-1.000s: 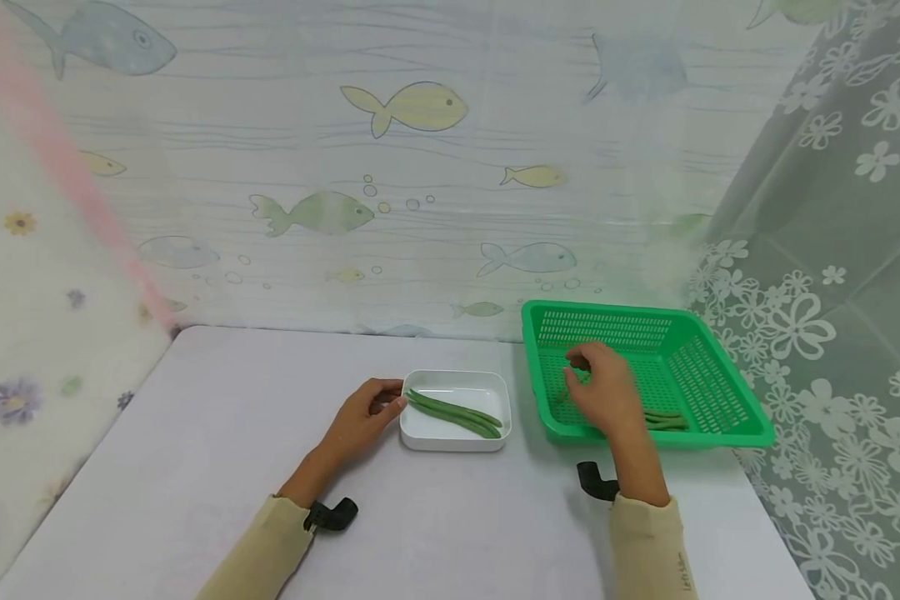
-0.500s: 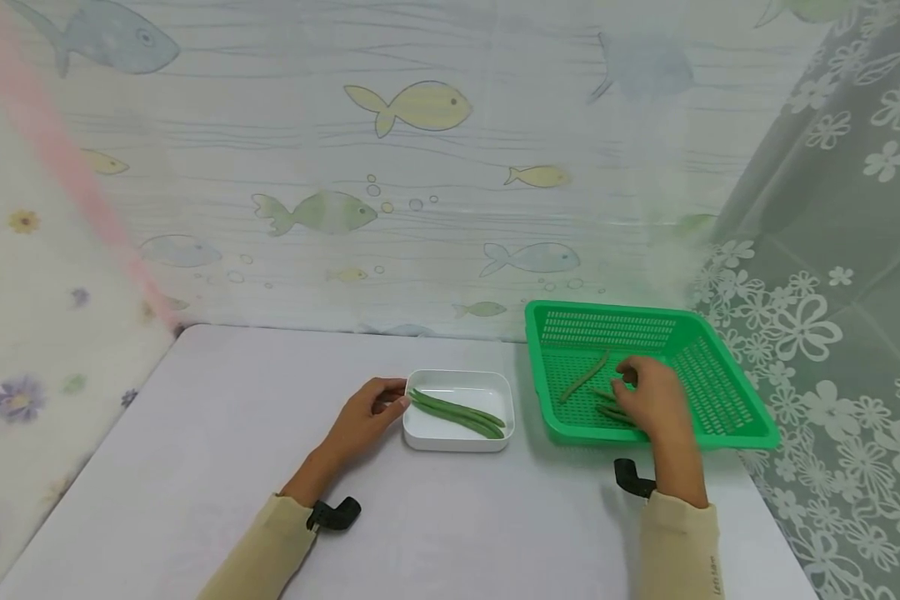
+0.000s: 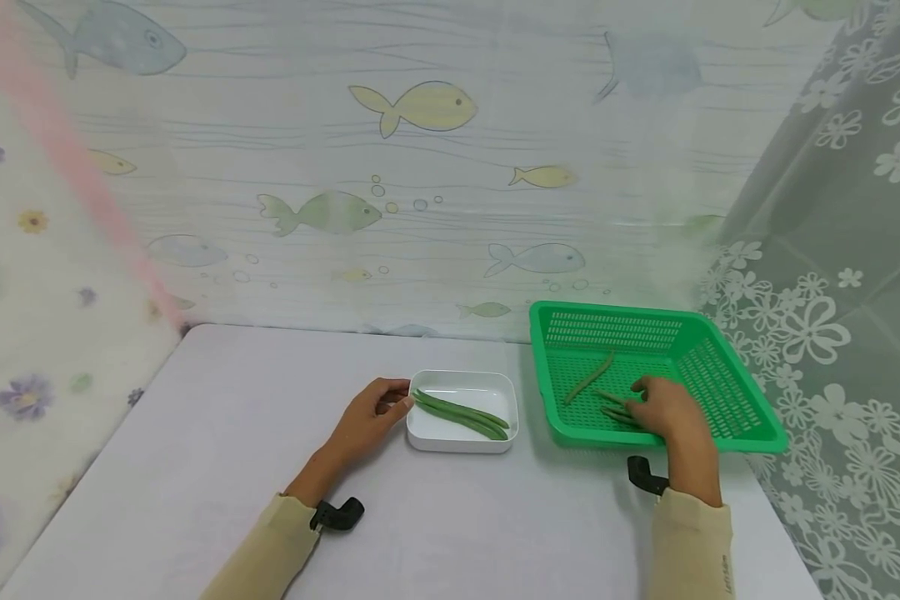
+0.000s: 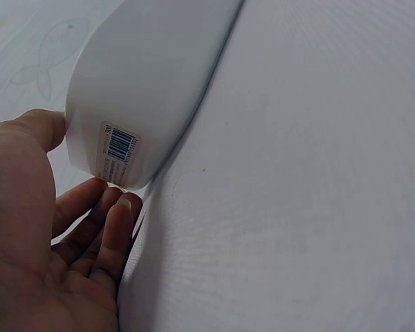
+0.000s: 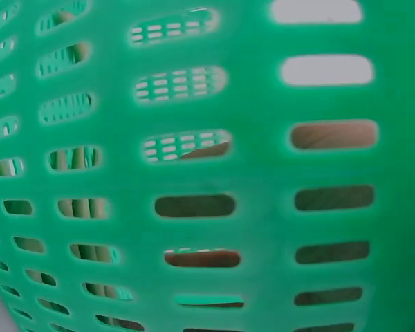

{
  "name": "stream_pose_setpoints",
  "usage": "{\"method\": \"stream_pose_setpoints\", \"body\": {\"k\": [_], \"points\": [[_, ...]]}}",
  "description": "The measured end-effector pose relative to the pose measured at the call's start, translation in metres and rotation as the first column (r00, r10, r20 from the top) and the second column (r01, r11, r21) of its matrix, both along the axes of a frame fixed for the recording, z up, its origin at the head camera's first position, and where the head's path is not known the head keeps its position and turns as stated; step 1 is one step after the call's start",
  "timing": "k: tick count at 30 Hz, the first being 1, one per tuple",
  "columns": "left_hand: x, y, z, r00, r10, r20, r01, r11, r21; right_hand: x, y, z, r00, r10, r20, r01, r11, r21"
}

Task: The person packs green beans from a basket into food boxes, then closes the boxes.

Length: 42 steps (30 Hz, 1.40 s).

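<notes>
My left hand [image 3: 371, 414] rests at the left end of a white rectangular dish [image 3: 459, 446]. In the left wrist view, thumb and bent fingertips touch the end wall of the dish [image 4: 149, 76] near its barcode label. Several green beans [image 3: 461, 414] lie slantwise inside. My right hand [image 3: 672, 408] is down in the green plastic basket [image 3: 607, 307], its fingers at a small bunch of green beans [image 3: 619, 412]; the fingertips are hidden. A single green bean [image 3: 589, 380] lies apart on the basket's left side. Through slots in the right wrist view, parts of the hand [image 5: 335, 135] show.
A white cloth covers the table [image 3: 450, 517], with the dish left of the basket. Behind stands a fish-print curtain [image 3: 420, 208]. A grey flowered sheet [image 3: 832, 375] hangs at the right, close to the basket. Each wrist wears a black camera mount [image 3: 337, 514].
My right hand has moved right and down within the basket, from its left side to the bean bunch. The single bean at the left is now uncovered. My left hand stays at the dish.
</notes>
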<state>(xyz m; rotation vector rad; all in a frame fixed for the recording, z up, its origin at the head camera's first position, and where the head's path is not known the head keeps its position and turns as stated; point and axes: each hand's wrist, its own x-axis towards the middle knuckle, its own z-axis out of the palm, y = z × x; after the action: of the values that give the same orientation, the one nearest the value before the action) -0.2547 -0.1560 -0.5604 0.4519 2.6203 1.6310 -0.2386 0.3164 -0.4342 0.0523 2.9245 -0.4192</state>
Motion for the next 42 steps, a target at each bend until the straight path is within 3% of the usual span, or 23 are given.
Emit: {"method": "stream_pose_setpoints", "body": {"k": [8, 17, 29, 42], "points": [[0.0003, -0.0007, -0.0008, 1.000, 0.000, -0.003, 0.000, 1.000, 0.001, -0.0025, -0.0001, -0.0016, 0.995, 0.035, 0.089, -0.036, 0.999, 0.007], [0.0007, -0.0020, -0.0008, 1.000, -0.006, -0.013, 0.007, 1.000, 0.005, -0.0037, -0.0008, -0.0016, 0.990, 0.068, 0.127, -0.070, 0.998, 0.007], [0.0018, -0.0008, 0.0015, 1.000, -0.005, -0.002, 0.005, 1.000, 0.006, -0.0046, -0.0001, -0.0034, 0.990, 0.142, 0.012, -0.142, 0.989, 0.031], [0.0006, 0.0002, 0.0027, 1.000, 0.002, 0.003, -0.002, 1.000, -0.010, -0.0012, 0.0000, -0.0050, 0.970, 0.209, -0.124, -0.217, 0.975, -0.055]]}}
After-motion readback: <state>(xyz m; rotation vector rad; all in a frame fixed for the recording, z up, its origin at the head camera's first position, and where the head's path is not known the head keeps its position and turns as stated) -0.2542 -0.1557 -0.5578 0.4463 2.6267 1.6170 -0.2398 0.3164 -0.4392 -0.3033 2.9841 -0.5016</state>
